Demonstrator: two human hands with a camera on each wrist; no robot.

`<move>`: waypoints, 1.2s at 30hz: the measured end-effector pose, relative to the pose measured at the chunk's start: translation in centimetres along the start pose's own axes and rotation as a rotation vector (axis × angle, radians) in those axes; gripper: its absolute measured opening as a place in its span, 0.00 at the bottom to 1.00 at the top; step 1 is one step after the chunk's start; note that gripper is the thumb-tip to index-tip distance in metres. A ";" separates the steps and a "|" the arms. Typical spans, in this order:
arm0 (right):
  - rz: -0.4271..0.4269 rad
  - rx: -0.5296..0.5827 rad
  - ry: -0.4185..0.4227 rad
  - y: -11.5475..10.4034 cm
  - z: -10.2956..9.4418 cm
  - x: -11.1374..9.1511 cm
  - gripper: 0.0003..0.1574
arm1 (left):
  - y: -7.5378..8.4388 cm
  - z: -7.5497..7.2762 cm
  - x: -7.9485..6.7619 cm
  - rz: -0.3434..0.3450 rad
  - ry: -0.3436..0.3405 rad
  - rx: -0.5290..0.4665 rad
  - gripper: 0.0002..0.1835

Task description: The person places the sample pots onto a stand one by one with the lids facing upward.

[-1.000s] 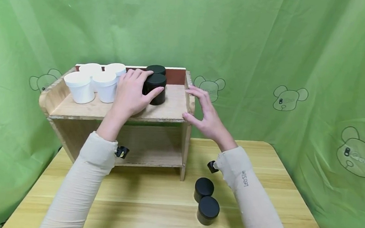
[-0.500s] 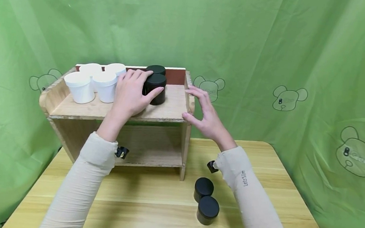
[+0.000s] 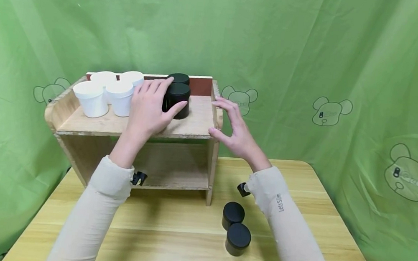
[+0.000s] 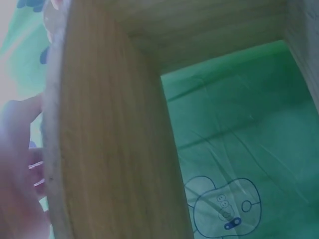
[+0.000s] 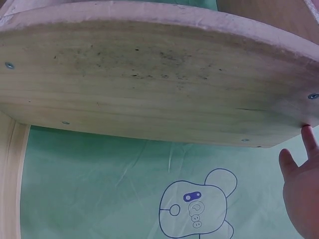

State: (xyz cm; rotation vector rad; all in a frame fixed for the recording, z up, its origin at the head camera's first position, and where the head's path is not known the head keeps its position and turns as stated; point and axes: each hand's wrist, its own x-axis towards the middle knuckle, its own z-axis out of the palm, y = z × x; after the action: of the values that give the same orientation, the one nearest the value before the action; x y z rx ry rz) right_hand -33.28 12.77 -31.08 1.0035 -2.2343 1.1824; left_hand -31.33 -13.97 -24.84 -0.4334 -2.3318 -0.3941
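Observation:
In the head view my left hand [image 3: 147,110] is on the shelf top at the front black lidded jar [image 3: 179,100], its thumb across the front and its index finger reaching along the far side. Behind that jar stands another black jar [image 3: 178,78], partly covered. My palm hides what lies left of them. The right hand [image 3: 237,131] has its fingers and thumb spread at the right side panel of the wooden shelf [image 3: 214,156]. One fingertip touches the panel's edge in the right wrist view. Two more black jars [image 3: 233,215] stand on the table.
Several white tubs [image 3: 90,99] fill the left part of the shelf top, close to my left hand. Below is the shelf's lower compartment [image 3: 171,167]. The wooden table [image 3: 168,244] extends in front, and a green curtain [image 3: 296,50] surrounds it.
The left index finger has straightened and shifted slightly up, and the left forearm has moved a little. My right hand, the jars and the tubs stay in place.

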 end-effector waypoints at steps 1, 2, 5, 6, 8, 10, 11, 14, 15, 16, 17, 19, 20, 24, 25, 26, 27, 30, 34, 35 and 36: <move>0.000 0.000 0.000 0.0 0.0 0.0 0.45 | 0.1 -0.1 -0.2 0.010 0.026 -0.007 0.40; 0.001 0.001 -0.001 0.0 0.0 0.0 0.45 | 0.3 -0.1 -0.4 0.024 0.057 -0.016 0.39; 0.001 0.003 -0.004 0.0 -0.1 0.0 0.44 | 0.7 -0.1 -1.3 0.079 0.156 -0.046 0.37; -0.001 0.004 -0.005 0.0 -0.1 0.0 0.44 | 0.9 -0.1 -1.6 0.103 0.187 -0.052 0.36; -0.002 0.002 -0.008 0.0 -0.2 0.0 0.44 | 1.3 0.0 -2.5 0.153 0.246 -0.069 0.33; -0.005 -0.002 -0.011 -0.1 -0.2 0.0 0.44 | 1.8 0.3 -3.6 0.205 0.297 -0.091 0.31; -0.006 -0.005 -0.013 -0.1 -0.3 0.0 0.44 | 2.0 0.5 -4.2 0.232 0.321 -0.103 0.30; -0.010 -0.016 -0.018 -0.2 -0.4 0.0 0.44 | 2.8 1.3 -6.1 0.312 0.376 -0.126 0.28; -0.014 -0.018 -0.020 -0.2 -0.4 0.1 0.44 | 3.0 1.7 -6.7 0.336 0.391 -0.135 0.27; -0.017 -0.021 -0.022 -0.3 -0.5 0.1 0.44 | 3.2 2.0 -7.4 0.359 0.400 -0.140 0.27; -0.019 -0.023 -0.024 -0.3 -0.5 0.1 0.44 | 3.4 2.3 -8.0 0.381 0.404 -0.147 0.26; -0.021 -0.027 -0.029 -0.4 -0.6 0.1 0.44 | 3.8 3.1 -9.3 0.415 0.397 -0.155 0.26; -0.020 -0.030 -0.032 -0.4 -0.6 0.1 0.44 | 4.0 3.6 -9.9 0.432 0.386 -0.160 0.26; -0.011 -0.045 -0.044 -0.6 -0.9 0.2 0.45 | 4.7 5.6 -12.2 0.501 0.287 -0.149 0.27; -0.009 -0.048 -0.047 -0.6 -0.9 0.2 0.45 | 5.0 6.3 -12.8 0.516 0.254 -0.145 0.27; -0.007 -0.054 -0.050 -0.7 -1.0 0.2 0.45 | 5.2 6.9 -13.4 0.532 0.217 -0.143 0.28; -0.006 -0.059 -0.053 -0.7 -1.0 0.2 0.45 | 5.4 7.5 -13.9 0.545 0.177 -0.143 0.29; -0.010 -0.075 -0.065 -0.7 -1.2 0.3 0.45 | 6.1 9.5 -15.7 0.558 0.039 -0.161 0.32; -0.014 -0.095 -0.084 -0.7 -1.3 0.4 0.44 | 6.7 11.9 -17.4 0.519 -0.208 -0.213 0.35; -0.014 -0.099 -0.089 -0.8 -1.4 0.4 0.45 | 6.8 12.4 -17.7 0.504 -0.269 -0.230 0.36; -0.014 -0.104 -0.094 -0.8 -1.5 0.4 0.45 | 6.9 13.0 -17.9 0.488 -0.333 -0.244 0.37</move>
State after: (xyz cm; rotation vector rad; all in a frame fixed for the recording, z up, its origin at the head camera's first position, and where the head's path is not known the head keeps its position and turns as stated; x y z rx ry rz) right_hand -32.92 13.50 -29.58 1.0509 -2.3312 1.0219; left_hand -24.00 -6.12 -45.38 -1.2367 -2.3882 -0.3890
